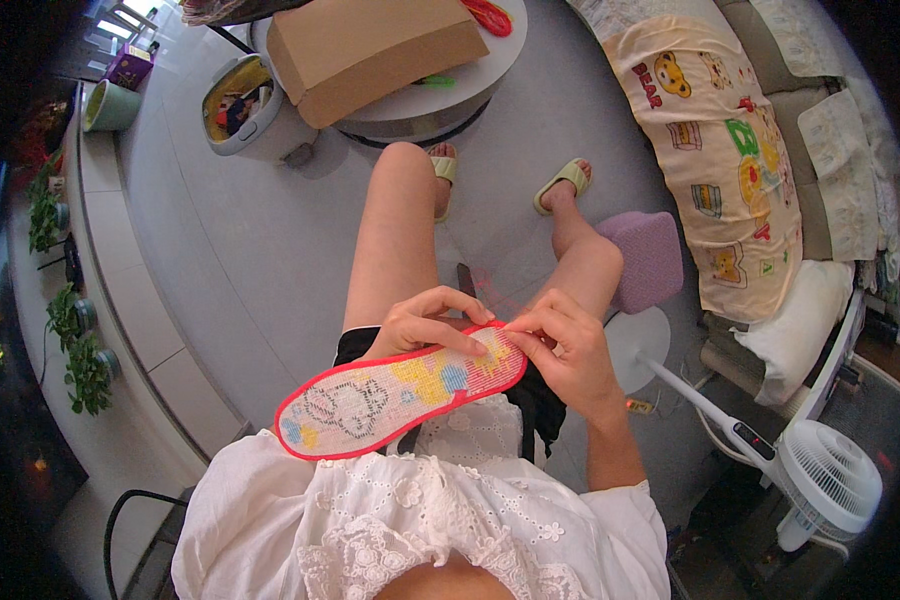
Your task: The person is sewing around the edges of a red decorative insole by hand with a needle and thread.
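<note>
A shoe insole [397,397] of pale cross-stitch fabric lies across my lap, with red binding around its rim. Yellow, blue, red and dark stitching covers parts of its upper face. My left hand [427,322] grips the insole by its far edge, thumb on the stitched face and the other fingers at or behind the rim. At the right end, my right hand [559,345] pinches with thumb and forefinger close against the red edge. Whether a needle or thread sits in that pinch is too small to tell.
Ahead stands a round white table [510,45] with a cardboard box [382,52] and red thread [489,16]. A waste bin [240,105] is left of it. To my right are a purple stool [641,259], a white fan [829,480] and a covered sofa [712,150].
</note>
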Available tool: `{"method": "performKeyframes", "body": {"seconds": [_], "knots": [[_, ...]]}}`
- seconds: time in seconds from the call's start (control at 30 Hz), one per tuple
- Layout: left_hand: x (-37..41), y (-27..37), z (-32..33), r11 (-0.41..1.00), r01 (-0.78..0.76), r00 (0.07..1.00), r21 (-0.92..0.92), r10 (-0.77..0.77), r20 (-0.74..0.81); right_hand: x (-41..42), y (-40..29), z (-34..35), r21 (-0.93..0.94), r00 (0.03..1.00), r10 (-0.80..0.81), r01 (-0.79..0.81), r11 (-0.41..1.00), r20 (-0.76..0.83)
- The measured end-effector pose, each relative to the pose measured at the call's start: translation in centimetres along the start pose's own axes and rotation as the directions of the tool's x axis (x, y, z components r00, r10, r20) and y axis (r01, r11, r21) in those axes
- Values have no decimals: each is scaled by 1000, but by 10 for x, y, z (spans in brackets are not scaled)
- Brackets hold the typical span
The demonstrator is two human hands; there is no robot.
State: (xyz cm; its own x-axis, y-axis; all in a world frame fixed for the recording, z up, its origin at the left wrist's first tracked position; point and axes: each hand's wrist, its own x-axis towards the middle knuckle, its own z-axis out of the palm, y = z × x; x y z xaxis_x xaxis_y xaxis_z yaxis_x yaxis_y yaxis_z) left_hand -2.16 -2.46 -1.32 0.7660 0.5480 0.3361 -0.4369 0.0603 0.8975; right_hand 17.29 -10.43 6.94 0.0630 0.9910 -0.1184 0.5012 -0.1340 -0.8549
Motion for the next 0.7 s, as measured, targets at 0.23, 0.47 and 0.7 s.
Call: {"method": "performKeyframes", "body": {"seconds": [0.23,0.47,0.7], "knots": [[-1,-3,-4,1000,-16,997,-1,16,75,0,3,-2,-32,997,-71,72,997,20],[0,-6,-3,998,15,989,-62,-6,145,6,4,-15,-81,958,-195,216,973,210],[11,14,37,630,469,695,-619,-696,-181,-4,63,14,683,954,-70,-157,713,293]]}}
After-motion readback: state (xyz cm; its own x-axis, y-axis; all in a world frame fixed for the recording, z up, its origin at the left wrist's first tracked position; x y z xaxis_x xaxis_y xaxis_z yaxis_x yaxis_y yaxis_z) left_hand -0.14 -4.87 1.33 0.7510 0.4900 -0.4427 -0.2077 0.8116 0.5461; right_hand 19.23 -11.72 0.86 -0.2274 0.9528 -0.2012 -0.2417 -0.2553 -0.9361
